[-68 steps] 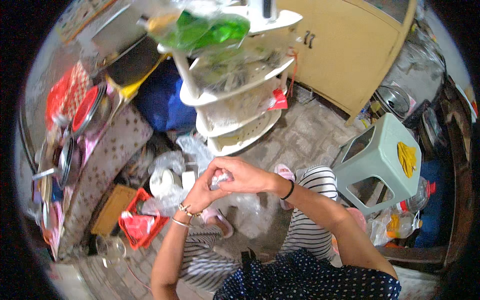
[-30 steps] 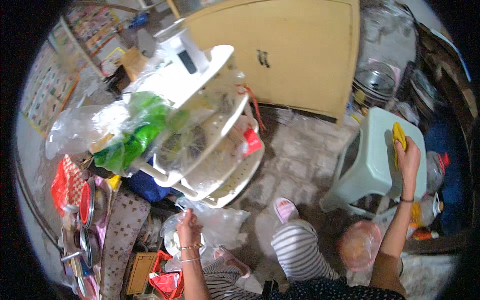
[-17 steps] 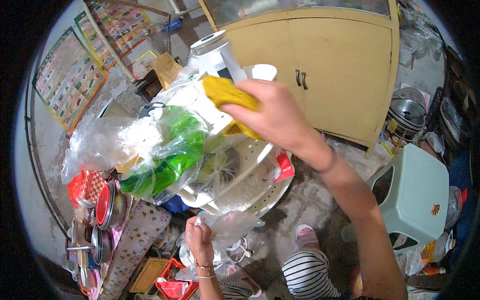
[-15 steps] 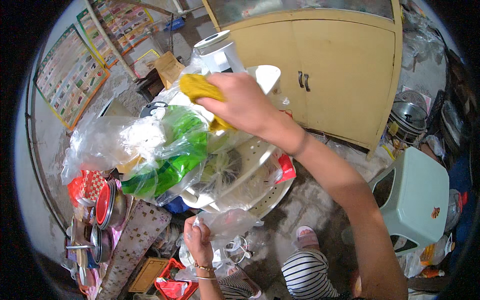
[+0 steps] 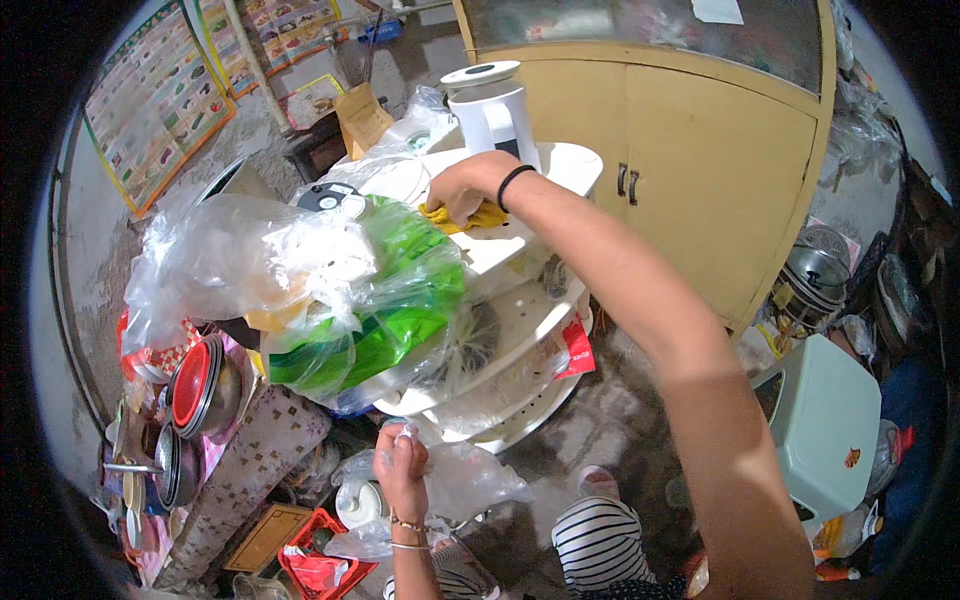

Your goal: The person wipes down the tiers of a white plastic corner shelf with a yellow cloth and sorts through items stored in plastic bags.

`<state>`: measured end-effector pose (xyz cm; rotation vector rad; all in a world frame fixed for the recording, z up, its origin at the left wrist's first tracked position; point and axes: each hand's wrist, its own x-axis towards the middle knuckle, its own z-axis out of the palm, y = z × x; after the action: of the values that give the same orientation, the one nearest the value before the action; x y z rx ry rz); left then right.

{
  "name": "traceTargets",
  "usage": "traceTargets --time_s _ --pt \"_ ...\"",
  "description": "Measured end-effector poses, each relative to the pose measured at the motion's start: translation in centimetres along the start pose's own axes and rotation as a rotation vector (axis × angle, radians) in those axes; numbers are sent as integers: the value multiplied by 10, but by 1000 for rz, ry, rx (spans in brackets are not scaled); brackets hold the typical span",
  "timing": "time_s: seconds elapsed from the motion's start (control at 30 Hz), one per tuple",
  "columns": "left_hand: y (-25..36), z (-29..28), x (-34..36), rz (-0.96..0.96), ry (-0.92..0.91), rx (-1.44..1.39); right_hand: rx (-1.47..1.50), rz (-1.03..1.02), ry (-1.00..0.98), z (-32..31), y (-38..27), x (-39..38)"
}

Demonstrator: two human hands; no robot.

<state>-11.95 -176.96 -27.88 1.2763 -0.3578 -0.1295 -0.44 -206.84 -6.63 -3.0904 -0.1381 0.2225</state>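
My right hand [image 5: 466,188] presses a yellow cloth [image 5: 474,217] against the top of a white tiered rack [image 5: 570,165]. Just behind that hand stands a white pitcher-shaped appliance [image 5: 497,110]. Lower down, my left hand [image 5: 402,456] is closed on the gathered neck of a clear plastic bag [image 5: 470,478], which trails off to the right. Left of the cloth, clear plastic bags [image 5: 220,260] and a green bag [image 5: 390,320] bulge over the rack's edge and cover part of it. The fingertips of my right hand are partly hidden by the cloth.
A cream cupboard [image 5: 690,170] stands behind the rack. At right is a pale green stool [image 5: 825,430], with stacked pots [image 5: 815,265] beyond it. Metal bowls with a red one [image 5: 190,385] sit at left, and a red basket [image 5: 325,560] is on the floor below.
My right hand has come down with the yellow cloth from above the rack onto its top. My left hand still grips the clear bag. The whole view has shifted slightly.
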Motion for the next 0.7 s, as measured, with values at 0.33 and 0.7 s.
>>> traceTargets --time_s 0.33,0.7 --pt "-5 1 4 26 20 -70 64 -128 -171 -3 26 -27" --pt "-11 -7 4 12 37 -84 -200 32 -95 -26 43 -72"
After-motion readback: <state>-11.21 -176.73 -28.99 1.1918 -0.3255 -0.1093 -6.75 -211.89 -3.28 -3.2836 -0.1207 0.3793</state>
